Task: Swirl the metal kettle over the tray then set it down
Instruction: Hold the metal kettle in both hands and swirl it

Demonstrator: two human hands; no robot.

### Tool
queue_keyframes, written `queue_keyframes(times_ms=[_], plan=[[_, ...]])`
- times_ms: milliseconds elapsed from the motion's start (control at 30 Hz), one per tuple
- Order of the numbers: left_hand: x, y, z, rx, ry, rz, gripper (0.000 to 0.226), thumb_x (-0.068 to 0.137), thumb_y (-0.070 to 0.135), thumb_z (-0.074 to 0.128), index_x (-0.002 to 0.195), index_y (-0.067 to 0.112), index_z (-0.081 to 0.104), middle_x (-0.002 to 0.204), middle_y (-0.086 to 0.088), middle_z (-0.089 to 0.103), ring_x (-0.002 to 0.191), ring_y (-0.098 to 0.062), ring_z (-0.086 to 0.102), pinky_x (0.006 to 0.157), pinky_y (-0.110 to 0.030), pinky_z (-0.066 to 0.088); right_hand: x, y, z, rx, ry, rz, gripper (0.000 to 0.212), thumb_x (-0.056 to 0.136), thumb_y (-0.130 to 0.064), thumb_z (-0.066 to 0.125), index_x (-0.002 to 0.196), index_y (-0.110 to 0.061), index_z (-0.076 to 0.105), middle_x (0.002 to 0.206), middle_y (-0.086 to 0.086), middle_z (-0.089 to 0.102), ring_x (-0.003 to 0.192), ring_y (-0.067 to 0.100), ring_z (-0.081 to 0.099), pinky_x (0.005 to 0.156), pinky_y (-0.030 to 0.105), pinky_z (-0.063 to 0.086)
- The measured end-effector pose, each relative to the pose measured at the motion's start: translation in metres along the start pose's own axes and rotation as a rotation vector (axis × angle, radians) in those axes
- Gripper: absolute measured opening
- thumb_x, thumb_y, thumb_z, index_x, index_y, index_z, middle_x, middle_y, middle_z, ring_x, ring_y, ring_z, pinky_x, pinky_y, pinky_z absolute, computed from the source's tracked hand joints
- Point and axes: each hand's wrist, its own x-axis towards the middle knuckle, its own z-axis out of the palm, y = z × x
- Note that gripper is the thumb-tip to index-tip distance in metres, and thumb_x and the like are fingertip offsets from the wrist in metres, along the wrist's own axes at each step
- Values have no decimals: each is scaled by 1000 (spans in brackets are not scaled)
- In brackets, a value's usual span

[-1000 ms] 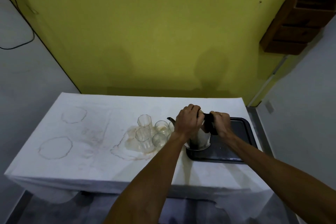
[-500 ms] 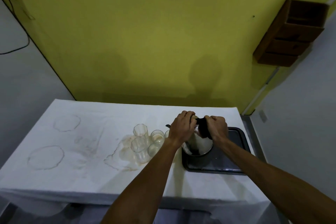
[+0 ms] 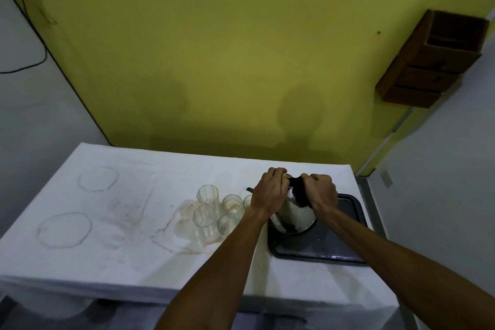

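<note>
The metal kettle hangs tilted over the left end of the dark tray, its shiny base turned toward me and its thin spout pointing left. My left hand is closed over the kettle's top on the spout side. My right hand grips the kettle's black handle. Whether the base touches the tray cannot be told.
Several clear glasses stand in a stained wet patch just left of the kettle. The white cloth-covered table carries ring stains at the left. A yellow wall lies behind, with a brown box mounted at the right.
The kettle has tipped further, so its base now faces me more. Both hands stay on it. The camera has tilted up, so the table sits lower in view.
</note>
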Motion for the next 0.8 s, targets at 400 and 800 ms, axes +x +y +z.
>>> queue_keyframes(times_ms=[400, 800], plan=[[-6, 0, -1, -8, -9, 74, 54, 93, 33, 19, 109, 2, 60, 111, -15, 64, 104, -35, 56, 91, -45, 45, 0, 3, 0, -31, 1, -12, 33, 78, -37, 62, 74, -5, 70, 71, 11, 64, 73, 36, 61, 70, 38, 51], [-5, -11, 2, -6, -71, -15, 36, 104, 31, 34, 133, 16, 50, 133, -5, 57, 121, -20, 51, 101, -31, 40, 2, 2, 1, -43, -3, -43, 33, 77, -36, 62, 67, -5, 66, 66, 9, 65, 70, 35, 61, 65, 34, 45]])
